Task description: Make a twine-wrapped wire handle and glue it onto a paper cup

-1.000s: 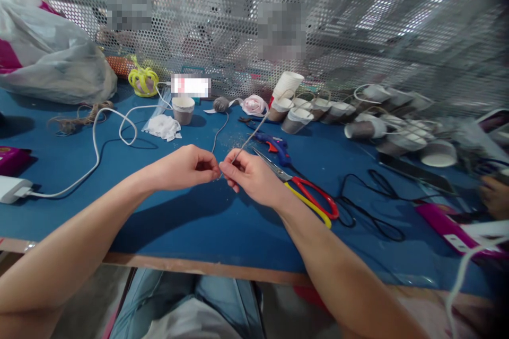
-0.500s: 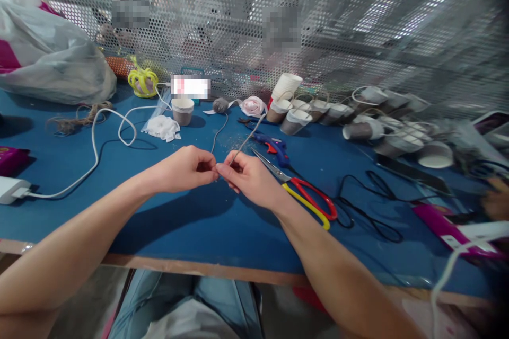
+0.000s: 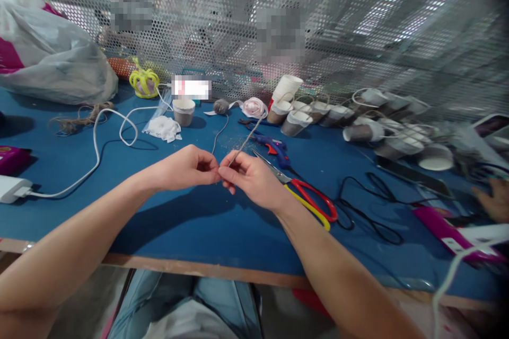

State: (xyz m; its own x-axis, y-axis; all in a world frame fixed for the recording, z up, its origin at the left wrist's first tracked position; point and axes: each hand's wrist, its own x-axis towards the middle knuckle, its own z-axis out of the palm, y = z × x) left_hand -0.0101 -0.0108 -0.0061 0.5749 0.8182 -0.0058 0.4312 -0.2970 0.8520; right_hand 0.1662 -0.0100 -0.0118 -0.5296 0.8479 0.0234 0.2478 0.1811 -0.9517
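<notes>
My left hand [image 3: 198,167] and my right hand [image 3: 251,176] meet fingertip to fingertip above the blue table. Both pinch a thin grey cord [image 3: 249,136]. One stretch of it slants up from my right fingers toward the pale pink ribbon roll [image 3: 254,107]. Another grey strand [image 3: 221,133] runs from behind my left fingers back to a small grey yarn ball [image 3: 220,106]. What lies between the fingertips is hidden. Scissors [image 3: 308,196] with red and yellow handles lie beside my right wrist, and a blue glue gun [image 3: 276,148] sits behind it.
Several wrapped paper cups [image 3: 296,122] stand or lie at the back right. One such cup [image 3: 183,112] and a white lace heap [image 3: 161,128] are at back left. White cable [image 3: 95,143] crosses the left side. Another person's hand [image 3: 495,198] is at the far right.
My right fingers have shifted very slightly, still touching the left ones. The other person's hand at the far right has moved further into view.
</notes>
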